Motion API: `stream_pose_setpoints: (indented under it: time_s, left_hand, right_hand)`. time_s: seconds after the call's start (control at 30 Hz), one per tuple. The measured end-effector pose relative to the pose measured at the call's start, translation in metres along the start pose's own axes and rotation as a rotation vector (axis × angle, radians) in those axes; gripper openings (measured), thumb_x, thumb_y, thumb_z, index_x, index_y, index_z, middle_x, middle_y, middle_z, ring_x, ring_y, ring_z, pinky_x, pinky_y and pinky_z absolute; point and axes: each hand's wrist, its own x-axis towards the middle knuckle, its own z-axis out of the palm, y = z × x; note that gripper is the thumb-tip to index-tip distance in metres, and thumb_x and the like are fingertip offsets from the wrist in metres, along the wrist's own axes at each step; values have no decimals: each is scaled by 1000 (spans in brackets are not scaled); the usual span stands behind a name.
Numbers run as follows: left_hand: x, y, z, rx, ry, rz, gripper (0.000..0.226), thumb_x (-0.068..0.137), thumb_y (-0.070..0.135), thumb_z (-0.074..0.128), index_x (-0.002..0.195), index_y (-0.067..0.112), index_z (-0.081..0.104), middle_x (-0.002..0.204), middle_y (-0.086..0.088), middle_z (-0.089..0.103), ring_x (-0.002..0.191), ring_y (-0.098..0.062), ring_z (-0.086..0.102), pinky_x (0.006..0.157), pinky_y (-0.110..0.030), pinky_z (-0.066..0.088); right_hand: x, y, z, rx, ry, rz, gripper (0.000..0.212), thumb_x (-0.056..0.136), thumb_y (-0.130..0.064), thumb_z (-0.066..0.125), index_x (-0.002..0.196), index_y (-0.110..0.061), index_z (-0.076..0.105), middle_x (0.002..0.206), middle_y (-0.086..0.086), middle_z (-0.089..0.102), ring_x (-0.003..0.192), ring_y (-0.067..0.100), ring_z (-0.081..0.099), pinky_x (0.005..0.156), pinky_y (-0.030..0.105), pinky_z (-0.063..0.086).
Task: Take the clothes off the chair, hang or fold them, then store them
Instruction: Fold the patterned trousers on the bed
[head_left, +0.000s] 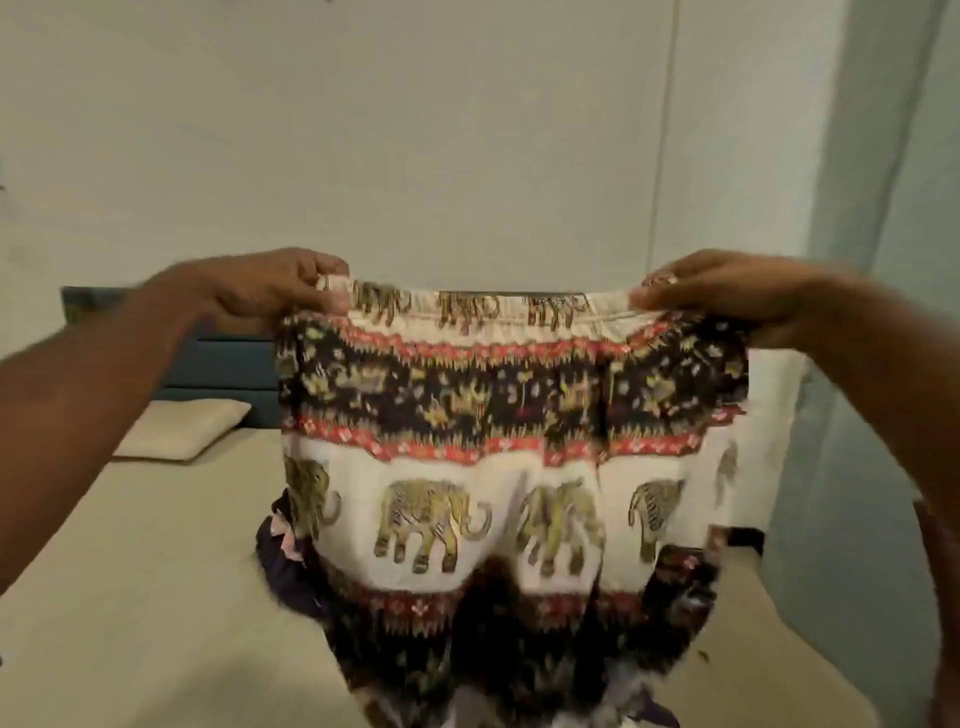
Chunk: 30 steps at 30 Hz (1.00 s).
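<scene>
I hold up a pair of elephant-print trousers (498, 441), cream with dark and red patterned bands, stretched flat by the waistband above the bed. My left hand (270, 291) pinches the waistband's left corner. My right hand (711, 291) pinches the right corner. The trouser legs hang down and bunch at the bottom of the view. A dark garment (283, 566) lies on the bed behind the trousers, mostly hidden by them.
A bed with a beige sheet (130, 597) fills the lower view. A beige pillow (182, 428) lies at the left by a teal headboard (228, 364). A pale wall stands behind, and a pale curtain (883, 364) hangs at the right.
</scene>
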Motion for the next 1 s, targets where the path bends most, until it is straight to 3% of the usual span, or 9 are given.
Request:
stream_pose_setpoints:
  time_s: [0.1,0.17,0.33,0.43,0.53,0.6,0.73,0.87,1.0]
  left_hand:
    - [16,-38,2,-89,85,-11,66,55,39,99,91,6,56,83,-11,61,77,-25,56,62,-29,48]
    - [19,-62,3,-82,83,-39,77,54,41,100,101,-2,57,97,-21,62,90,-35,54,68,-35,49]
    - [14,-120,25,-302,-228,-279,64,33,14,105,88,3,76,101,-37,62,75,-24,74,59,-29,61]
    - [38,-171,32,-213,-311,-354,52,62,8,95,103,-6,65,106,-25,71,89,-29,73,71,-34,62]
    - [88,-224,37,306,-36,-367,21,81,7,82,89,5,63,92,-20,69,83,-33,71,70,-45,62]
    - [135,-221,15,575,318,-141,18,79,9,82,82,8,64,83,-13,67,77,-34,68,71,-41,58]
    - [212,-93,-87,555,906,320,19,74,0,69,80,18,66,75,4,58,74,-10,52,60,-14,36]
    - [229,9,-150,424,1044,532,35,70,1,63,68,34,52,74,17,55,66,8,52,54,-17,45]
    - [210,-3,-135,459,982,507,32,70,3,61,67,35,57,71,13,59,73,-8,54,61,-37,47]
  right_hand:
    - [19,33,7,159,54,-74,21,92,-24,65,97,-3,67,90,15,66,75,22,66,65,29,61]
    - [29,57,13,235,12,-34,21,92,-23,64,99,-3,68,92,16,67,78,22,68,67,29,62]
    - [58,123,28,224,-365,191,26,97,-24,69,106,1,66,101,24,62,84,34,59,70,36,54]
    - [93,161,44,174,-405,289,35,96,-18,70,115,10,60,108,27,64,89,34,63,71,36,57]
    - [155,199,74,-342,-149,343,20,98,-21,67,101,-1,67,93,13,71,89,26,68,62,21,53]
    - [214,194,52,-542,272,125,16,99,-19,63,92,-5,67,91,13,69,95,34,67,64,26,47]
    - [293,55,-39,-175,1021,-426,7,87,-26,57,89,-23,62,89,1,68,87,14,65,85,42,55]
    - [290,-43,-75,49,1087,-780,13,90,-27,67,82,-26,56,81,-9,60,75,-2,56,77,34,57]
    - [263,-8,-58,163,967,-679,28,80,-39,83,75,-21,62,80,1,65,79,14,63,81,48,59]
